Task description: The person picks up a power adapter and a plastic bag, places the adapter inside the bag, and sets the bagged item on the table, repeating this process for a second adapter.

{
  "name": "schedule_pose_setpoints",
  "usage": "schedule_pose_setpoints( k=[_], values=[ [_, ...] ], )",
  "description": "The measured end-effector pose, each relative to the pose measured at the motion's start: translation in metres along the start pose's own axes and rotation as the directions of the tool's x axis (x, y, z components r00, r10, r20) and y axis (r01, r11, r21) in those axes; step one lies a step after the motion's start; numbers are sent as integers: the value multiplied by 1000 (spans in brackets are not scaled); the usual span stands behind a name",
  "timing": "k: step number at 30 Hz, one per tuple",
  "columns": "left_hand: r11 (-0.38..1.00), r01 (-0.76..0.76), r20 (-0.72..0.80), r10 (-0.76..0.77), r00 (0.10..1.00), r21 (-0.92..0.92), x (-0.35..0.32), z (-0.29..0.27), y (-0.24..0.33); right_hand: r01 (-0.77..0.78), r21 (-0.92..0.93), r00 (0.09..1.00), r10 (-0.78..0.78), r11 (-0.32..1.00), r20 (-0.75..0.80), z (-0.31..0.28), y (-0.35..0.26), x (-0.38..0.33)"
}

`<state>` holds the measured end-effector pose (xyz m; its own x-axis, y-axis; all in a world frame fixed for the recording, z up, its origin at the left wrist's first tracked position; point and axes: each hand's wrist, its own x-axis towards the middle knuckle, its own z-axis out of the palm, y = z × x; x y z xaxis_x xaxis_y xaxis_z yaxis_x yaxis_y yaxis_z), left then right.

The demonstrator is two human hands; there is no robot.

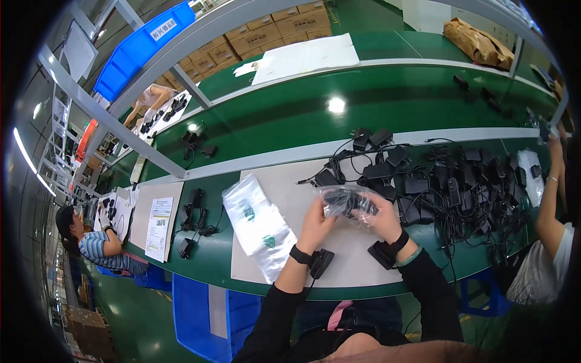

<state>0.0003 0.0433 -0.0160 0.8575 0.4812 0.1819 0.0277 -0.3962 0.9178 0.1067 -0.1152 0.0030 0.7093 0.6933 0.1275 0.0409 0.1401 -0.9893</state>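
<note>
Clock directions are taken from the held bag as centre. At nine o'clock, far out, a co-worker in a striped shirt [104,242] is seen seated. Nearer on the same line, a printed sheet [158,230] is laid flat on the green counter [209,266], probably where it can be consulted. Between it and the mat [351,266], a small group of adapters [192,216] is set apart from the rest; the reason cannot be told. At eight o'clock, below the counter's edge, a blue bin [203,314] is stood. Towards half past eight, flat clear bags [260,227] are stacked slantwise, partly on the mat, presumably so that one can be picked up easily from the left.

By the left hand [319,221], the bag [346,202] is pinched at its left side, the grip closed on the plastic. It is held just above the mat, with a dark item, seemingly an adapter, inside. By the right hand [384,219], the other side is gripped, fingers closed and bent over the film, apparently so that the bag is kept steady between both.

At twelve to one o'clock, loose adapters [378,171] are lying close by. At three o'clock, a tangled pile [460,187] is heaped, likely for short reach; beyond it, a co-worker's arm [548,206] is seen.
</note>
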Motion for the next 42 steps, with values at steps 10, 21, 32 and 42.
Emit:
schedule_pose_setpoints(
  k=[10, 21, 32, 42],
  values=[
    [954, -239, -66, 231, 971, -180, -3, 0, 25, 40, -67, 990, -49, 997, -134, 10, -7, 0],
    [861, -498, 166, 479, 862, 100, 1, -1, 22, -189, 606, 962, 268, 773, -42, 10, 25, 3],
    [854, 233, 283, -106, 953, -464, -2, 3, 20, -127, 428, 990, 142, 895, -3, 12, 4, -3],
    [852, 242, 386, -50, 921, -465, 4, -12, 13, -201, 689, 975, 207, 697, 76, 5, 13, -1]
  ],
)
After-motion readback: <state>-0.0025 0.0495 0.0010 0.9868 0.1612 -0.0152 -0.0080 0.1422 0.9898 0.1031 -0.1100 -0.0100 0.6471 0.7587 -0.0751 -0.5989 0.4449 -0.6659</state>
